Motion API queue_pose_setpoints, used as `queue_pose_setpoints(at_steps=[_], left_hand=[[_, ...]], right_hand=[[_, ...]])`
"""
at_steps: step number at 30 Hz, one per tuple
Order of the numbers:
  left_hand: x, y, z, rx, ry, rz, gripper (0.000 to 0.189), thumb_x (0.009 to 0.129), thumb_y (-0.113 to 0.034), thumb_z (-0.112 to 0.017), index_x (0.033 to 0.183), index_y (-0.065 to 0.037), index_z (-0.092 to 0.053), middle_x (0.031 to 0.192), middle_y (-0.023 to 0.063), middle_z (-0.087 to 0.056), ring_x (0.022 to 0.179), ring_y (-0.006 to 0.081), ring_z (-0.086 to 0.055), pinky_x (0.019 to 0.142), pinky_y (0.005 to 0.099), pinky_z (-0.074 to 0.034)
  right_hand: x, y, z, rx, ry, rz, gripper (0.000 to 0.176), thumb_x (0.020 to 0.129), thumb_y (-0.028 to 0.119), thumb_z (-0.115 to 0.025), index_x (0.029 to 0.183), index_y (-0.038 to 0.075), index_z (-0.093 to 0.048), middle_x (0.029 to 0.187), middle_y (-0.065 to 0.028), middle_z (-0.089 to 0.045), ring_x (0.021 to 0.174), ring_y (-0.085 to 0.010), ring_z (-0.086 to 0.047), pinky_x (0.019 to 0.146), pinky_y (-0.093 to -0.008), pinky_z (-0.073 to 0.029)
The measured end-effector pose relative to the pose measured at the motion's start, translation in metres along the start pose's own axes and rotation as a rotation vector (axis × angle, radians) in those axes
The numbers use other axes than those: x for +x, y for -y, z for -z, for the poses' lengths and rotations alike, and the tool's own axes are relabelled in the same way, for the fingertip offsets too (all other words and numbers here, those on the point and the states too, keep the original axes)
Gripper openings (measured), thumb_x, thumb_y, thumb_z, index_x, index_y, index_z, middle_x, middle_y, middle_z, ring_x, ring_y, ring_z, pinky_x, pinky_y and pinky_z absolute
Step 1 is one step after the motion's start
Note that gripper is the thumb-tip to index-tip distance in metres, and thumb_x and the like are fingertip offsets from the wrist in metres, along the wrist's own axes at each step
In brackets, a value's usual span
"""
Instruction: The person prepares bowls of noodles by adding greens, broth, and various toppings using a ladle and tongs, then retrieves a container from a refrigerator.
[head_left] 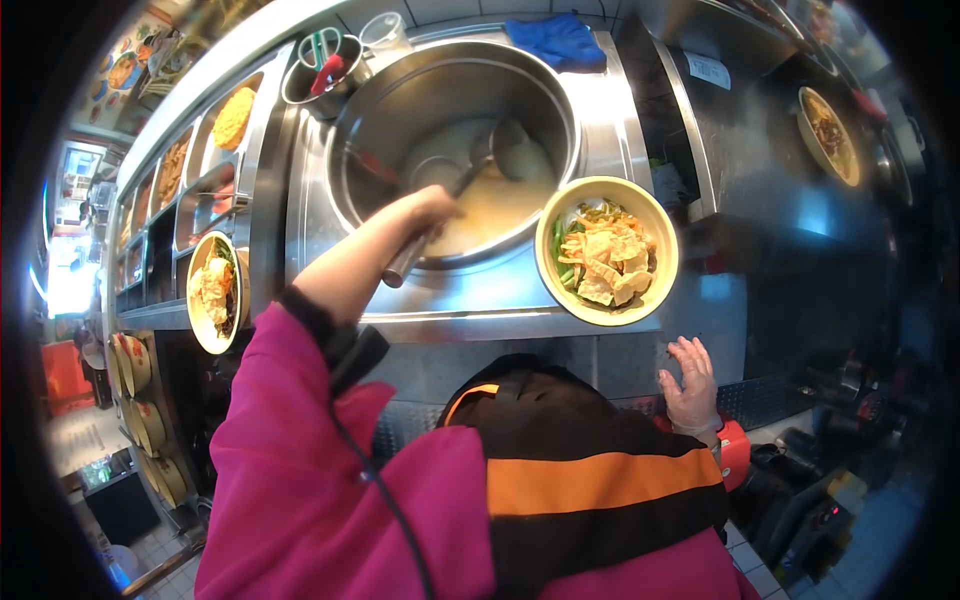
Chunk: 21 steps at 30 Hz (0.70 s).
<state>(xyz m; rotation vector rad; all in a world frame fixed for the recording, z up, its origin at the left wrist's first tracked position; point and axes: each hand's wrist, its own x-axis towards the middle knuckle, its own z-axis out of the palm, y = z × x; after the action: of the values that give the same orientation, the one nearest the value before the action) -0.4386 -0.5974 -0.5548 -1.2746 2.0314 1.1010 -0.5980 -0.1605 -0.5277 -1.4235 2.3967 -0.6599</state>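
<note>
My left hand [430, 210] is wrapped round the handle of a ladle [512, 150], whose bowl is inside a large steel pot [345, 150] of cloudy, yellowish broth. Just right of the pot's near edge, a yellow-rimmed bowl [608, 250] holds greens topped with pale, crinkled pieces. Below that bowl, apart from it, is my right hand [690, 385] in a clear glove, fingers spread and holding nothing. A round shape shows faintly in the broth beside the ladle; I cannot make it out.
Food trays [230, 120] line the left, with another filled bowl [213, 292] below them. Behind the pot are a steel container [325, 85] with green-handled scissors and a blue cloth [555, 40]. A bowl [828, 137] stands at far right; stacked bowls [145, 425] are lower left.
</note>
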Motion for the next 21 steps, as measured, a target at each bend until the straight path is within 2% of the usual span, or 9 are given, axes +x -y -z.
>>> queue_pose_setpoints(at_steps=[1,2,4,7,9,14,16,18,21], left_hand=[[0.0,0.003,0.002,-0.218,0.086,0.034,0.02,0.081,-0.013,-0.056,0.074,0.006,-0.053,0.056,0.0078,-0.05,0.043,0.0163,-0.05,0.036,0.0308,-0.042],[-0.001,0.007,0.004,-0.213,0.084,0.033,0.02,0.081,-0.013,-0.056,0.074,0.006,-0.053,0.056,0.0078,-0.05,0.043,0.0163,-0.05,0.036,0.0308,-0.042],[-0.005,0.015,0.005,-0.652,0.252,0.098,0.017,0.081,-0.011,-0.058,0.072,0.0,-0.049,0.057,0.0024,-0.044,0.042,0.0085,-0.044,0.032,0.0227,-0.038],[-0.008,0.024,0.002,-0.872,0.293,0.132,0.016,0.082,-0.01,-0.057,0.074,-0.001,-0.048,0.059,0.0028,-0.045,0.044,0.0063,-0.045,0.03,0.0182,-0.037],[-0.008,0.026,-0.002,-0.854,0.272,0.127,0.013,0.082,-0.009,-0.056,0.077,0.0,-0.047,0.062,0.0028,-0.046,0.043,0.0066,-0.045,0.03,0.0175,-0.038],[-0.012,0.025,-0.007,-0.555,0.125,0.014,0.028,0.078,-0.022,-0.058,0.056,-0.005,-0.053,0.047,0.0083,-0.05,0.041,0.0164,-0.051,0.037,0.0302,-0.036],[0.006,0.031,-0.008,-0.487,0.089,-0.048,0.026,0.076,-0.024,-0.059,0.06,-0.003,-0.054,0.05,0.0091,-0.052,0.042,0.0203,-0.051,0.04,0.0328,-0.039],[0.011,0.035,-0.011,-0.427,0.062,-0.117,0.019,0.074,-0.02,-0.062,0.069,-0.002,-0.056,0.053,0.009,-0.054,0.045,0.019,-0.053,0.041,0.0329,-0.042],[0.024,0.043,-0.008,-0.099,0.104,-0.013,0.023,0.078,-0.022,-0.061,0.078,0.001,-0.058,0.063,0.0105,-0.059,0.052,0.0175,-0.058,0.045,0.0303,-0.046]], right_hand=[[-0.001,-0.001,0.0,0.004,-0.003,-0.001,0.038,0.072,0.01,-0.061,0.108,0.004,-0.052,0.117,-0.0169,-0.048,0.114,-0.0384,-0.039,0.094,-0.043,-0.035],[-0.002,-0.002,0.0,0.0,-0.006,-0.001,0.038,0.072,0.01,-0.061,0.108,0.004,-0.052,0.117,-0.0167,-0.048,0.114,-0.0382,-0.039,0.094,-0.0428,-0.035],[-0.005,-0.004,0.001,-0.004,-0.014,-0.007,0.038,0.072,0.009,-0.061,0.108,0.004,-0.052,0.117,-0.0166,-0.048,0.114,-0.0379,-0.039,0.094,-0.0427,-0.035],[-0.009,-0.005,0.003,-0.009,-0.014,-0.035,0.037,0.072,0.01,-0.061,0.108,0.004,-0.052,0.117,-0.0165,-0.048,0.114,-0.0377,-0.039,0.094,-0.0424,-0.035],[-0.011,-0.007,0.004,-0.011,0.0,-0.025,0.036,0.073,0.011,-0.061,0.107,0.003,-0.053,0.117,-0.0166,-0.048,0.115,-0.0377,-0.039,0.094,-0.0423,-0.035],[-0.014,-0.005,0.011,-0.079,0.005,-0.004,0.036,0.072,0.014,-0.062,0.106,0.004,-0.053,0.116,-0.0166,-0.048,0.114,-0.038,-0.039,0.094,-0.0424,-0.035],[-0.015,-0.008,0.015,-0.127,0.011,0.032,0.037,0.072,0.017,-0.062,0.106,0.005,-0.054,0.116,-0.0157,-0.049,0.114,-0.0376,-0.04,0.094,-0.042,-0.035],[-0.017,0.0,0.022,-0.15,0.01,-0.038,0.036,0.073,0.019,-0.061,0.106,0.007,-0.054,0.116,-0.014,-0.05,0.115,-0.0359,-0.039,0.094,-0.0409,-0.036],[-0.011,0.006,0.032,-0.164,-0.017,-0.094,0.035,0.074,0.02,-0.06,0.105,0.008,-0.055,0.116,-0.0129,-0.05,0.115,-0.035,-0.039,0.094,-0.0401,-0.036]])
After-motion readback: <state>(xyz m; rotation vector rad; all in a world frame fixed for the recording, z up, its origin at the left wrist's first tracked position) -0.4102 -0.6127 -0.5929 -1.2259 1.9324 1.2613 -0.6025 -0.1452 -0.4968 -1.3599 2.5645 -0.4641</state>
